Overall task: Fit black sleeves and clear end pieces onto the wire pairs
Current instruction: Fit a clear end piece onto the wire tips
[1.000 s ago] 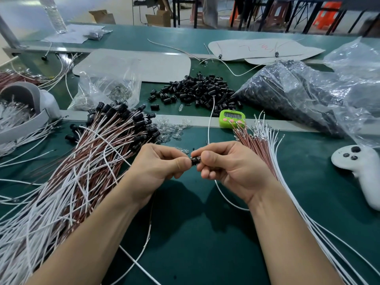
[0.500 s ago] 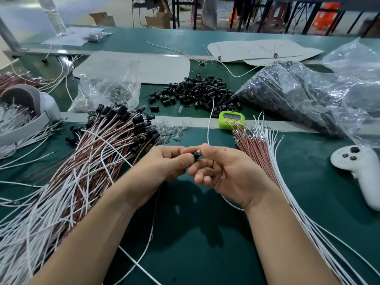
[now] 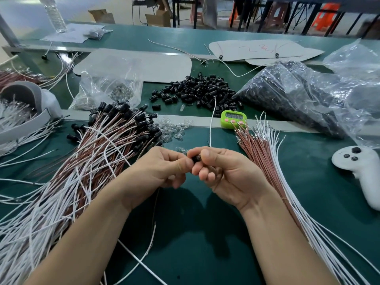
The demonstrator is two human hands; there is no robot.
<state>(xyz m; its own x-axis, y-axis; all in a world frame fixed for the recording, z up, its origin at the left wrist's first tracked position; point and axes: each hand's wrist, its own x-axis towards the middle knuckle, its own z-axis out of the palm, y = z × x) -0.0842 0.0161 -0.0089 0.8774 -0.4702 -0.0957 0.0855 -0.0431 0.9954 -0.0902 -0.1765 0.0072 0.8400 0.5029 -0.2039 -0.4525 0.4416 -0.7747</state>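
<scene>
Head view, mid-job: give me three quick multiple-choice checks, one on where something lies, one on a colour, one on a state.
1. Where does the loose pile of black sleeves lie?
A. beyond the hands, left of the big plastic bag
B. under the white controller
C. inside the grey tub

2. What colour is the small timer?
A. red
B. bright green
C. blue

3. What is the state of the black sleeve in work?
A. lying alone on the mat
B. pinched between the fingertips of both hands
C. still in the bag

Answers: 1 A, the pile sits on the far mat beside the big plastic bag; 2 B, its case is lime green; 3 B, the left hand and right hand meet on it.
</scene>
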